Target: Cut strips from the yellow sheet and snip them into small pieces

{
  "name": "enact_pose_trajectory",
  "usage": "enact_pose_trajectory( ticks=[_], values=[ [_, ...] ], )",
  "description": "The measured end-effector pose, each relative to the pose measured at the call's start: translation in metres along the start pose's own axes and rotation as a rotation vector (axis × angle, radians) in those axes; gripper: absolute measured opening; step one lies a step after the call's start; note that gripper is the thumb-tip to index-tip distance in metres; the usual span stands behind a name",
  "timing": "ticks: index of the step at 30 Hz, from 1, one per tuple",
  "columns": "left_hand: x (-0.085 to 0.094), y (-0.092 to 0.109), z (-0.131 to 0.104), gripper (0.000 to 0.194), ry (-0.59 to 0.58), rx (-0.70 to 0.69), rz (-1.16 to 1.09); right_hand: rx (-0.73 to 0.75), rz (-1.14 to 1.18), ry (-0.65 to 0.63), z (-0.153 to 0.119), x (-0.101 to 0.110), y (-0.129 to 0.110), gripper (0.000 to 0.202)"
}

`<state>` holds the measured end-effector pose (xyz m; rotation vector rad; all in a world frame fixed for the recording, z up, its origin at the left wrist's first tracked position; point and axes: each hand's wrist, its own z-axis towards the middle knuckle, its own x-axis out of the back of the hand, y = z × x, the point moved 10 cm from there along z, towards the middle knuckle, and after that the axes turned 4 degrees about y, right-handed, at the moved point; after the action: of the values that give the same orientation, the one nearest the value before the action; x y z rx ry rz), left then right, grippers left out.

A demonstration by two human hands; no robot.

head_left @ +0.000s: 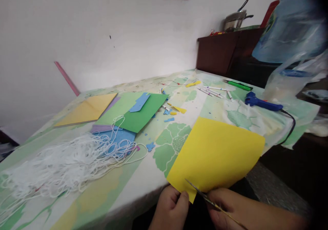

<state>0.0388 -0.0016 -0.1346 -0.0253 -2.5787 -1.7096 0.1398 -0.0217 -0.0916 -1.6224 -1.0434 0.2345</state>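
A sheet of bright yellow paper [217, 151] reaches over the table's near edge. Thumb and fingers of my left hand [170, 207] pinch its lower left corner. Slender metal scissors [205, 196] are gripped by my right hand [235, 204], at the lower right. Their blade tip lies over the paper, and the sheet is cut in from its lower edge beside the left thumb. My right fingers partly hide the scissors' handles. Touching or very close to the sheet's lower edge is the right hand's knuckle.
A heap of white string [58, 165] lies on the left. Behind it are green sheets [146, 112] and a yellow board [87, 110]. Blue scraps [150, 146], markers [214, 92], a green cutter [238, 85] and a blue glue gun [263, 103] lie farther back and right.
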Motion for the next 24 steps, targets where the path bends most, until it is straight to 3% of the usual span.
enact_pose_trajectory(
  ticks=[13,24],
  values=[
    [-0.002,-0.002,0.001,0.020,-0.032,0.020,0.032,-0.055,0.022,-0.040,0.000,-0.005,0.021,0.056],
    [-0.003,-0.003,0.003,0.019,0.002,0.049,0.022,-0.050,-0.025,-0.019,-0.001,0.002,0.014,0.059]
  ],
)
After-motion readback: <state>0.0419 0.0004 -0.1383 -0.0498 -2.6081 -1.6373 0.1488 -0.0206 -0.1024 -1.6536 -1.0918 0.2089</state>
